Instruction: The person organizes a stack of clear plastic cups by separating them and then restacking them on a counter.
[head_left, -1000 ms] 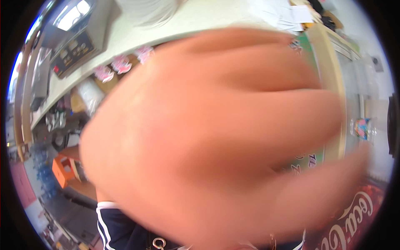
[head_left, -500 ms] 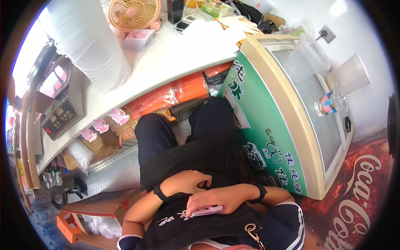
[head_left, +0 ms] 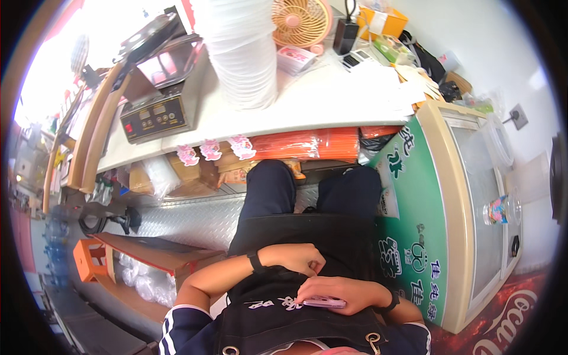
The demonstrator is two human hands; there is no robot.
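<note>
I am seated, looking down at my lap in dark trousers and a black apron [head_left: 307, 231]. My left hand [head_left: 299, 258] rests on the apron with its fingers curled and nothing visible in it; a black band sits on that wrist. Just below it, my right hand [head_left: 340, 291] lies against my belly and holds a pink phone [head_left: 324, 303] flat under its fingers. A black watch [head_left: 390, 302] is on the right wrist. The two hands are close together, almost touching.
A white counter [head_left: 331, 100] ahead carries a tall stack of white cups [head_left: 242, 53], a small orange fan [head_left: 302, 21] and a sealing machine [head_left: 157, 112]. A green chest freezer [head_left: 438, 225] stands close on my right. An orange stool [head_left: 89, 260] and a cardboard box [head_left: 160, 251] are on the left.
A hand that covered the camera a second ago has come away. Both hands now rest on my lap, the right one holding the phone, and the view has steadied on the counter.
</note>
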